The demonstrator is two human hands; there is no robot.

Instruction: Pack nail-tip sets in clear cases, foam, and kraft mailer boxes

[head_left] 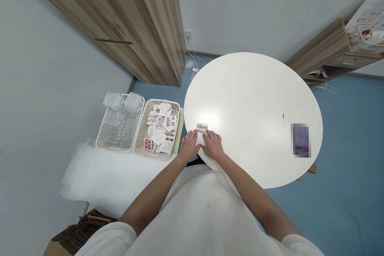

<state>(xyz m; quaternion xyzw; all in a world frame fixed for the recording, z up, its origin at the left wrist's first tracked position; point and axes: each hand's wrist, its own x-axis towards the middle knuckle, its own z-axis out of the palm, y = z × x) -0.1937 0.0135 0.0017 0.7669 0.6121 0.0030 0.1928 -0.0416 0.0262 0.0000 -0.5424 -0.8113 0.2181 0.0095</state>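
A small white card of press-on nails [202, 126], with pinkish-purple nails in two rows, is at the near left edge of the round white table [255, 100]. My left hand [189, 145] grips its left side, fingertips curled at the edge. On the opposite side my right hand [213, 144] holds the card the same way, its thumb pointing in toward the left thumb. The card's lower part is partly covered by my fingers. Just left of the table, a white basket [141, 138] holds many similar nail cards in pink, purple and red, piled loosely.
Another white basket [100, 130] is filled with clear plastic cases [120, 128]. White foam sheeting [99, 180] lies in front of the baskets. A blurred purple object [301, 141] rests at the table's right. A wood-grain cabinet [132, 32] stands behind, and low shelving [324, 54] at right.
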